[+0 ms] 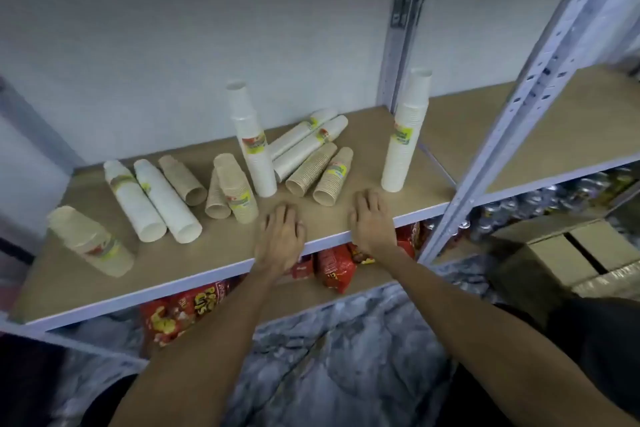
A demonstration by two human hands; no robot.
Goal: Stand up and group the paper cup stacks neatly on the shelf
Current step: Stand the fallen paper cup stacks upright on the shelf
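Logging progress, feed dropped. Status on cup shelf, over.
Left hand, right hand open, resting on tan shelf. Centre white paper cup stack, right white paper cup stack upright. Brown paper cup stacks between them lying down.

We can read no complete word. The red snack bag (188,308) under the shelf board (194,253) carries large yellow letters, blurred, possibly ending in "UTS". The yellow-green labels on the upright white cup stack (254,149) and the brown cup stack (239,194) are too small to read.

bare shelf (349,180) gap before upright white stack (403,139), fallen stacks (313,158) left
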